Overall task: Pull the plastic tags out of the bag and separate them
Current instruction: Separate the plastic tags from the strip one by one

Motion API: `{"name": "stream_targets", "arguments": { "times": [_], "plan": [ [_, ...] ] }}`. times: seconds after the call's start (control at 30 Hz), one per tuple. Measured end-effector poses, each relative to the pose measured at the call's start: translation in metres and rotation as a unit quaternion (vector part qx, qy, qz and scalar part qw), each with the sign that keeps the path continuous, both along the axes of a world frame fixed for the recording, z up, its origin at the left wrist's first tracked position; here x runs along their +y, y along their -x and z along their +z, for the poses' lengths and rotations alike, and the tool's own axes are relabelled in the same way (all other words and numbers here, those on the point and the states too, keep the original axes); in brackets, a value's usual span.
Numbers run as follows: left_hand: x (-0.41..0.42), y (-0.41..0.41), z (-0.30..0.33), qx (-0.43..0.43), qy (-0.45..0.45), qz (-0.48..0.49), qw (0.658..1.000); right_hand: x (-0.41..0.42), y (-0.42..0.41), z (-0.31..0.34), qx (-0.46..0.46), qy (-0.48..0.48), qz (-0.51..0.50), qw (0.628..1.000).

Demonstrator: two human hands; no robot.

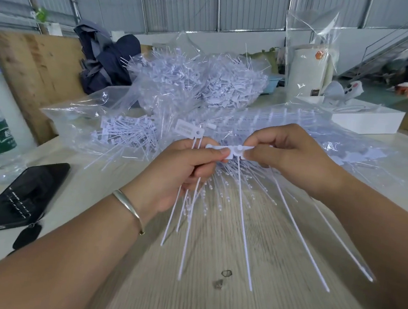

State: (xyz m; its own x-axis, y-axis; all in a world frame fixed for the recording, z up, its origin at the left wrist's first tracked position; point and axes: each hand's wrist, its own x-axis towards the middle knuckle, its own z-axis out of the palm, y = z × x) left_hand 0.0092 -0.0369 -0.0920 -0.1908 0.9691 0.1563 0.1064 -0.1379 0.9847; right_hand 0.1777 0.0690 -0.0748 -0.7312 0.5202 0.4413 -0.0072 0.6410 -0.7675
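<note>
- Left hand (186, 170): pinches one end of a joined tag strip (233, 152), extra tags in its fist.
- Right hand (288, 158): pinches the other end; fingertips hide the strip's edge.
- Bag (131, 121): on the surface (207, 305) behind the hands, contents blurred.

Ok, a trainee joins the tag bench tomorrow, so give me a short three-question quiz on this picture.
1. True or false: both hands pinch the same strip of joined tags.
2. Which wrist wears the bracelet? A left, B right.
3. What lies left of the left hand, near the table edge?

Key: 1 true, the right hand also pinches it. 2 A. 3 a black phone.
</note>
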Motion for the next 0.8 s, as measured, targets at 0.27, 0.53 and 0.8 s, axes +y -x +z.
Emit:
{"name": "stream_targets", "arguments": {
  "times": [0.27, 0.53, 0.8],
  "plan": [
    [-0.003, 0.002, 0.005, -0.01, -0.003, -0.054, 0.999, -0.003, 0.001, 0.001, 0.014, -0.002, 0.025, 1.0],
    [-0.005, 0.01, 0.006, 0.056, 0.053, -0.017, 0.997, -0.012, 0.002, -0.003, -0.084, -0.063, 0.035, 0.994],
    [-0.001, 0.008, 0.001, 0.032, 0.023, 0.019, 0.999, 0.001, 0.0, -0.001, -0.027, 0.04, 0.057, 0.997]
  ]
}}
